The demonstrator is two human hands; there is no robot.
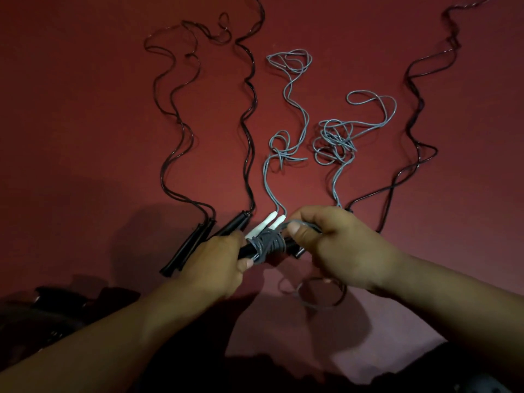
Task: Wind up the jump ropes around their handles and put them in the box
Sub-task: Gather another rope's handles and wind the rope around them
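My left hand (218,262) grips a pair of black handles (289,244) held level above the red surface. Grey rope (268,242) is wound in several turns around their middle. My right hand (337,251) pinches the same grey rope just right of the coil, thumb on top. The loose end of that rope trails away in a tangle (334,143) further back. A second grey rope (286,109) with white handles (266,224) lies just behind my hands. No box is visible.
Two black ropes with black handles (187,248) (235,222) lie to the left, their cords snaking away. Another black rope (414,109) runs up the right side. A loop of cord (320,293) lies under my right wrist. Dark objects (56,302) sit at the lower left.
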